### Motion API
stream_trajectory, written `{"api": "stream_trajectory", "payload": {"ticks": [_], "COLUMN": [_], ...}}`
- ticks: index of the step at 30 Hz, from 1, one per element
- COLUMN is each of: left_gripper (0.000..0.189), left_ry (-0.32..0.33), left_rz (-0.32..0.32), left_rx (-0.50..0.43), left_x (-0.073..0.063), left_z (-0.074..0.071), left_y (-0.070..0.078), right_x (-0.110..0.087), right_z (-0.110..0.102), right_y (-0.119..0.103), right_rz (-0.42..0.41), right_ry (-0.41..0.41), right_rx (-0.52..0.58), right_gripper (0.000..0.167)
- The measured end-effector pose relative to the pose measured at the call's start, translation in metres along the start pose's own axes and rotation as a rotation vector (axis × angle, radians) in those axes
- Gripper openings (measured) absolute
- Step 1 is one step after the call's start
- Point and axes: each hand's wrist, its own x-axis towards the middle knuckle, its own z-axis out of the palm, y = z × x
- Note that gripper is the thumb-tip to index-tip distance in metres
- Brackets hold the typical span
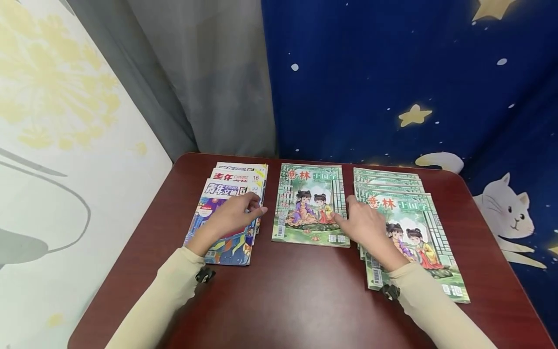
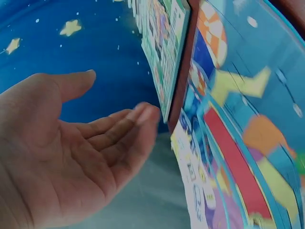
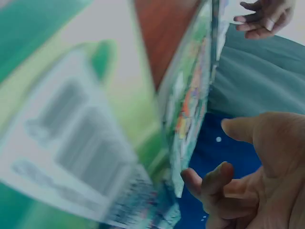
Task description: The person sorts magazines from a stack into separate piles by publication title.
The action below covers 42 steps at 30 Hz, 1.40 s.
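A green magazine [image 1: 310, 194] with two cartoon children on its cover lies flat in the middle of the table. My left hand [image 1: 235, 213] hovers over the blue magazine [image 1: 237, 247] on top of the left pile, holding nothing; its fingers are loosely bent and the thumb stands apart in the left wrist view. My right hand [image 1: 365, 223] is between the middle magazine and the overlapping green magazines [image 1: 420, 228] on the right. Its thumb is at the middle magazine's right edge in the head view; whether it touches cannot be told. The right wrist view shows nothing gripped.
Beneath the blue magazine, others of the left pile [image 1: 241, 168] show their top edges. The dark red table [image 1: 301, 300] ends at a grey curtain [image 1: 226, 87] and a blue starry curtain [image 1: 357, 87]. A white patterned wall [image 1: 87, 194] stands on the left.
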Motion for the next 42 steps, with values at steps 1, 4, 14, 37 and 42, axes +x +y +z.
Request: {"api": "stream_trajectory", "payload": {"ticks": [1, 4, 14, 37, 42], "left_gripper": [0.058, 0.064, 0.050, 0.053, 0.052], "left_ry": [-0.021, -0.075, -0.117, -0.241, -0.284], "left_rz": [-0.011, -0.051, -0.099, -0.233, -0.195], "left_rx": [-0.005, 0.000, 0.098, 0.257, 0.263], "left_x": [0.003, 0.012, 0.034, 0.065, 0.071], "left_z": [0.002, 0.008, 0.023, 0.034, 0.038], "left_y": [0.003, 0.010, 0.033, 0.042, 0.039], "right_x": [0.001, 0.003, 0.011, 0.032, 0.030], "right_z": [0.003, 0.009, 0.011, 0.012, 0.010], "right_y": [0.001, 0.004, -0.003, -0.010, -0.008], "right_rz": [-0.002, 0.011, 0.072, 0.048, 0.056], "right_ry": [0.008, -0.008, -0.100, -0.232, -0.243], "right_rx": [0.013, 0.029, -0.022, -0.130, -0.169], "right_gripper": [0.065, 0.055, 0.094, 0.134, 0.140]}}
